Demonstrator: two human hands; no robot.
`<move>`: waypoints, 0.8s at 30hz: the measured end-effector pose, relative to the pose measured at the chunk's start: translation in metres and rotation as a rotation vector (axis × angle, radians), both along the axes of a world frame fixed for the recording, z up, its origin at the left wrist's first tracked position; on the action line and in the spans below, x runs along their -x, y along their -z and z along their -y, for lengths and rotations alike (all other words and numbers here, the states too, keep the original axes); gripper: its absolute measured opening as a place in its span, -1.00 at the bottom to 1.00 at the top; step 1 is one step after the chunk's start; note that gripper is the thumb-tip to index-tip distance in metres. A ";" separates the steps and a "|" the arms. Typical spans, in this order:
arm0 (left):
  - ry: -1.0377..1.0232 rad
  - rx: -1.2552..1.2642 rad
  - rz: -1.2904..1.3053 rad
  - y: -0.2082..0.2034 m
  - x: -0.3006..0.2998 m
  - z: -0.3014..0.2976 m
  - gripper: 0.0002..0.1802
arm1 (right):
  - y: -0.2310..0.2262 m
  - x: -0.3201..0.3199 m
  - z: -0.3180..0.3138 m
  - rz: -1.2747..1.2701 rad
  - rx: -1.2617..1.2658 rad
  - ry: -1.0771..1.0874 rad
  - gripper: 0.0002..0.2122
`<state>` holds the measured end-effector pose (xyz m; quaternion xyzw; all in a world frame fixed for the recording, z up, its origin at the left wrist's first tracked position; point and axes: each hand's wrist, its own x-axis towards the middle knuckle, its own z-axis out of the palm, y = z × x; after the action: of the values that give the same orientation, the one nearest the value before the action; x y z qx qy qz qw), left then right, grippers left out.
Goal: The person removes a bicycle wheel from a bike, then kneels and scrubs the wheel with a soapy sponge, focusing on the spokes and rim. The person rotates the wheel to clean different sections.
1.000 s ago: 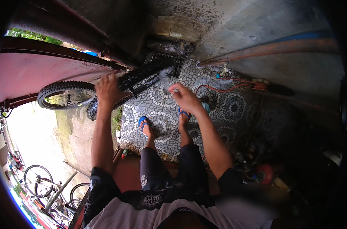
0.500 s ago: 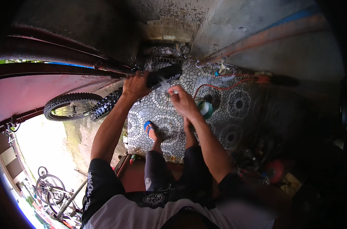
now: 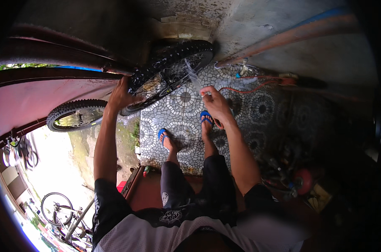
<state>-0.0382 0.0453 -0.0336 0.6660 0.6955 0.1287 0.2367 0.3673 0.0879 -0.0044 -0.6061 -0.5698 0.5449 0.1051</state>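
A bicycle wheel (image 3: 172, 59) with a knobby black tyre leans at a slant in front of me, its spokes and hub showing. Wrapped over the tyre's near left edge is my left hand (image 3: 122, 97), its thumb pointing inward. My right hand (image 3: 217, 103) is closed around the end of an orange hose (image 3: 257, 87), held apart from the wheel on its right. A stream of water (image 3: 193, 75) sprays from that hand onto the wheel's spokes and rim. White suds or drops speckle the tyre.
Another knobby wheel (image 3: 77, 115) rests against the pink wall on the left. A tap (image 3: 243, 69) stands at the right wall, near an orange pipe. Patterned tiles (image 3: 180, 138) lie wet underfoot. Parked bicycles (image 3: 58, 212) are at lower left; dark clutter fills the lower right.
The wheel has turned from nearly edge-on to show its spokes, reaching farther right. My left hand has moved left and nearer; my right hand has shifted right. My right foot has come into view.
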 end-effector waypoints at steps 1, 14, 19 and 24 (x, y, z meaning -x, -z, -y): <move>-0.057 0.073 0.000 -0.004 -0.006 -0.023 0.28 | -0.001 0.010 0.005 -0.061 0.022 -0.069 -0.79; -0.231 0.101 -0.179 -0.017 -0.057 -0.074 -0.06 | 0.127 0.040 0.053 -0.172 0.320 0.110 -0.84; -0.247 0.080 -0.203 -0.018 -0.071 -0.073 -0.09 | 0.170 0.049 0.081 -0.126 -0.070 0.075 -0.85; -0.257 0.082 -0.229 -0.017 -0.082 -0.071 -0.08 | 0.166 0.053 0.075 -0.059 -0.029 0.224 -0.75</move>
<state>0.0436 0.1163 -0.0163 0.5718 0.8020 0.0528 0.1647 0.3148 0.0126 -0.1707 -0.6481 -0.5032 0.5389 0.1908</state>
